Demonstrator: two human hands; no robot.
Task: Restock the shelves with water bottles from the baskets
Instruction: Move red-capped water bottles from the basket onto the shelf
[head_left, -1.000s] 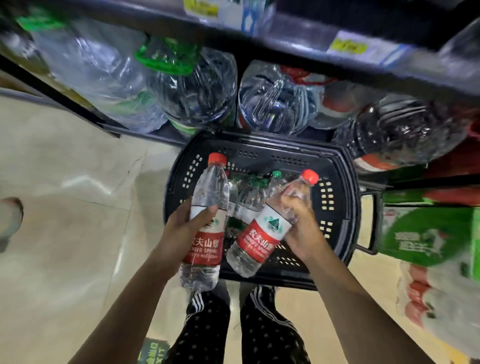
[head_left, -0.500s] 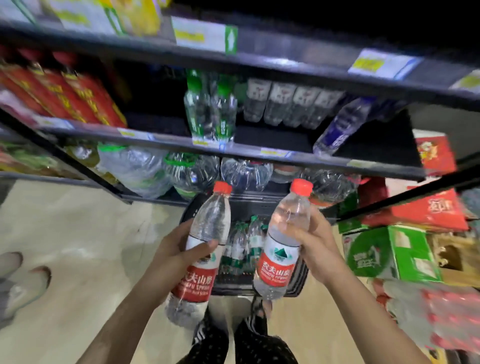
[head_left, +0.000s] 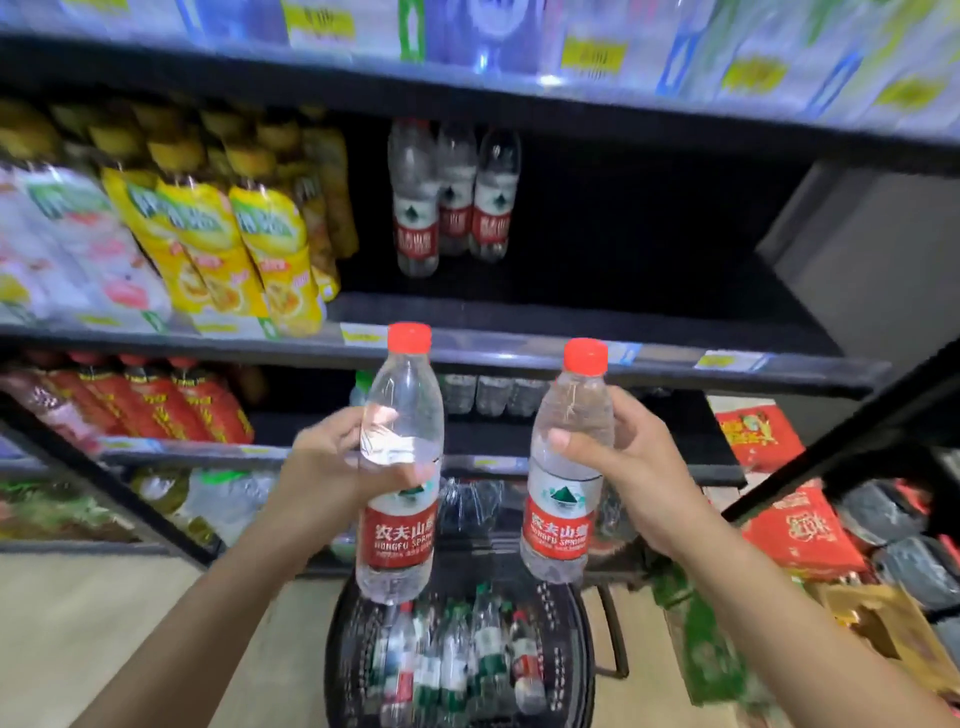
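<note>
Your left hand (head_left: 332, 467) wraps its fingers (head_left: 415, 470) round the left bottle (head_left: 400, 462); your right hand (head_left: 631, 462) clasps the right bottle (head_left: 566, 467), thumb across its front. Both stand upright above the basket (head_left: 576, 649), below the shelf (head_left: 649, 317) bearing three matching bottles (head_left: 452, 202).

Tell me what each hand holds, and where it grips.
Left hand: red-capped water bottle, gripped mid-body above its label. Right hand: second bottle, likewise.
</note>
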